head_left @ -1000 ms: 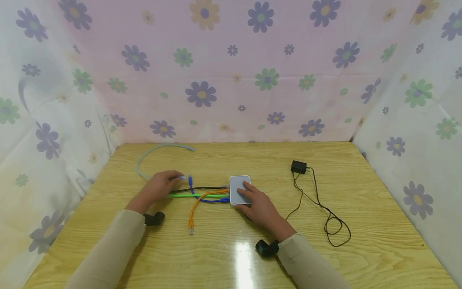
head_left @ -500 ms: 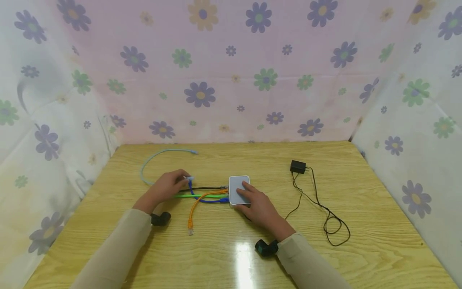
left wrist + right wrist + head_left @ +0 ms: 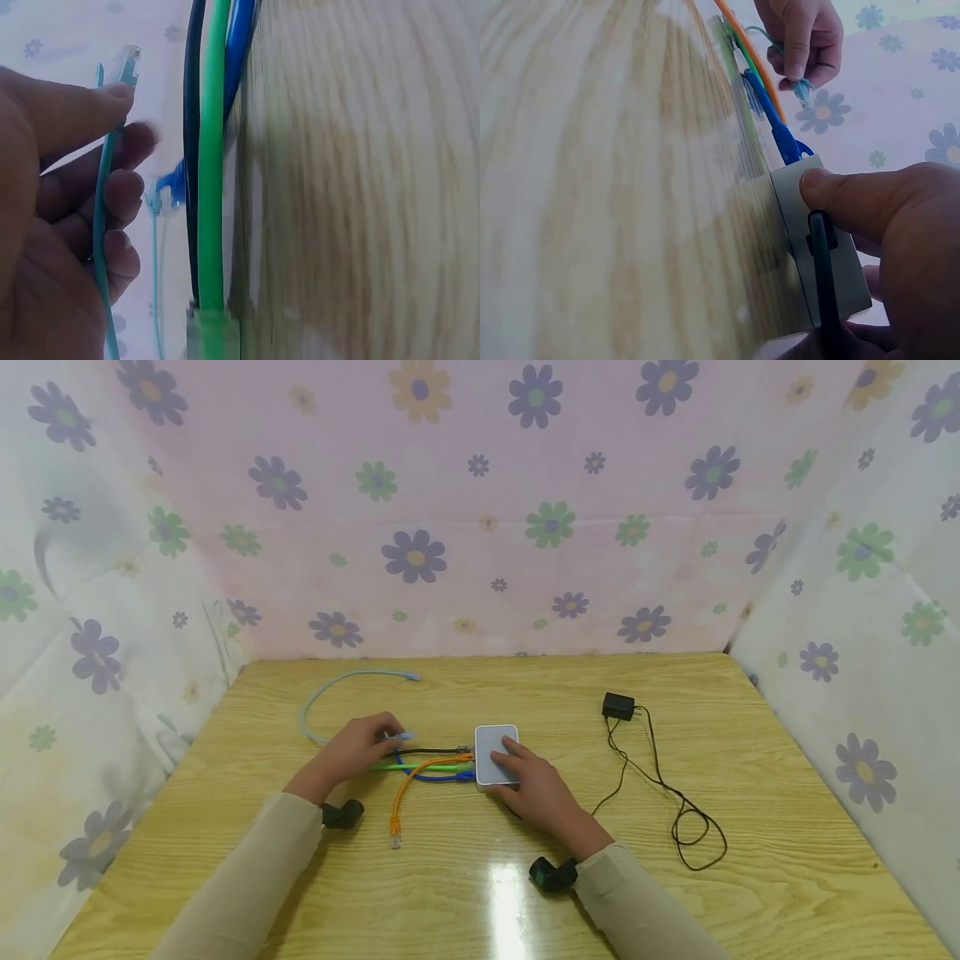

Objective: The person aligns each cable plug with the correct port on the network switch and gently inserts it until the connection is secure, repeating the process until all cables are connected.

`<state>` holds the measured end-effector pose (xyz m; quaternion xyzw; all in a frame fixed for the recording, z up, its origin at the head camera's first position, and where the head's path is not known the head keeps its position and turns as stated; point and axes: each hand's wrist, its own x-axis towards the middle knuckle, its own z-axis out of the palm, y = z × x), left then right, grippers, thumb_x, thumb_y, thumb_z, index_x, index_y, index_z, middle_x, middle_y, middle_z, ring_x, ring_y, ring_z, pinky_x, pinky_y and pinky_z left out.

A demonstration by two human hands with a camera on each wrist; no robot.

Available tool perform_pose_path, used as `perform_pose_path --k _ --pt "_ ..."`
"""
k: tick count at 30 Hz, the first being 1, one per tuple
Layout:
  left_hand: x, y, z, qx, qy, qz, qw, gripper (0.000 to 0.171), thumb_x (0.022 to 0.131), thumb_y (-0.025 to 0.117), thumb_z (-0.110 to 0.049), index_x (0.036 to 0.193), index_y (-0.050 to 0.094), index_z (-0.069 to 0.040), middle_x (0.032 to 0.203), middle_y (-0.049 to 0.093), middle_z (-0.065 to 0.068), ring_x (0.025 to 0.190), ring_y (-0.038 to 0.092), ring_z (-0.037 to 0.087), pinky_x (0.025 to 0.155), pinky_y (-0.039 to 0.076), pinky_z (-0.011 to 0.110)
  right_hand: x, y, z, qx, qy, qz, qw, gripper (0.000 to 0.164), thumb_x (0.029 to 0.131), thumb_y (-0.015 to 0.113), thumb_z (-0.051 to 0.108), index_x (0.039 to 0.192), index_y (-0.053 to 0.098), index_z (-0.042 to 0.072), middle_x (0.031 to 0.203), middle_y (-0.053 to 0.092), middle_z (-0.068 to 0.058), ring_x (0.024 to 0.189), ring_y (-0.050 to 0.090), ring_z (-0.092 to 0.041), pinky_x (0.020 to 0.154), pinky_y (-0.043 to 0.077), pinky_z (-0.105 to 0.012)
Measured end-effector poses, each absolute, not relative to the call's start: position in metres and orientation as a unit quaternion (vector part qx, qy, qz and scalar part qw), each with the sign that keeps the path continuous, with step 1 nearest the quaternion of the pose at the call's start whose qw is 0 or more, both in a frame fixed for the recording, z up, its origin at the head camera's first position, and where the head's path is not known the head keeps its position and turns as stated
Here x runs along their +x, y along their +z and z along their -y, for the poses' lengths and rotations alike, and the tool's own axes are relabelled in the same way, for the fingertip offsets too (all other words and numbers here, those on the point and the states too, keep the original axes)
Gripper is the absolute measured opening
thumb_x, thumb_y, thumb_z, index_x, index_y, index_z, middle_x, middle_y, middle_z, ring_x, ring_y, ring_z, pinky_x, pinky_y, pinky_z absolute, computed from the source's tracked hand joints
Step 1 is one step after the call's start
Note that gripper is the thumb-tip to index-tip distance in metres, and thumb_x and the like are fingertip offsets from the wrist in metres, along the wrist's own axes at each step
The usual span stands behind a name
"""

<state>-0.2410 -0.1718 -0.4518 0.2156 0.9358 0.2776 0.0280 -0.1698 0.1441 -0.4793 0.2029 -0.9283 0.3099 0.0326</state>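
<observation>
My left hand (image 3: 356, 749) pinches a light blue network cable just behind its clear plug (image 3: 129, 60), thumb against index finger. The plug points toward the small silver-grey network switch (image 3: 489, 737), still apart from it. My right hand (image 3: 546, 795) holds the switch on the table, fingers over its top and thumb on the near side. Black (image 3: 427, 751), orange (image 3: 402, 795), green (image 3: 442, 767) and blue (image 3: 441, 778) cables run to the switch's left side. A black power cord (image 3: 825, 277) enters the near side, beside the thumb (image 3: 840, 191).
A black power adapter (image 3: 618, 706) with its looped cord (image 3: 678, 793) lies to the right on the wooden table (image 3: 450, 902). The light blue cable's other end (image 3: 408, 676) lies near the back. Flowered cloth (image 3: 480, 560) hangs behind and at both sides.
My left hand has moved right with the light blue plug, closer to the switch, drawing the cable along. The right hand stays on the switch.
</observation>
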Motion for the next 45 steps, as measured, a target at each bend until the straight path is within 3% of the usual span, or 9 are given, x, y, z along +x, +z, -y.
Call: perform_pose_path --k 12,19,45 --pt "-0.244 -0.455 0.156 0.212 0.272 -0.938 0.028 0.02 0.096 0.061 -0.025 0.11 0.07 -0.014 0.102 0.067 0.002 0.088 0.06 0.015 0.078 0.051 0.037 -0.17 -0.479 -0.144 0.202 0.311 0.928 0.034 0.054 0.089 0.07 0.035 0.136 0.057 0.013 0.152 0.04 -0.011 0.134 0.046 -0.037 0.102 0.047 -0.049" --pt "-0.244 -0.455 0.147 0.241 0.259 -0.935 0.024 0.02 0.097 0.059 -0.02 0.112 0.071 -0.012 0.105 0.069 0.003 0.096 0.064 0.018 0.085 0.053 0.04 -0.17 -0.479 -0.144 0.202 0.307 0.929 0.033 0.054 0.089 0.07 0.035 0.136 0.057 0.012 0.152 0.041 -0.011 0.134 0.046 -0.037 0.102 0.047 -0.048" --pt "-0.248 -0.457 0.12 0.261 0.267 -0.927 0.038 0.019 0.099 0.056 -0.017 0.112 0.068 -0.011 0.104 0.068 0.004 0.096 0.064 0.019 0.084 0.053 0.038 -0.172 -0.48 -0.145 0.203 0.308 0.929 0.029 0.055 0.089 0.069 0.037 0.137 0.057 0.013 0.153 0.04 -0.012 0.135 0.045 -0.037 0.103 0.046 -0.048"
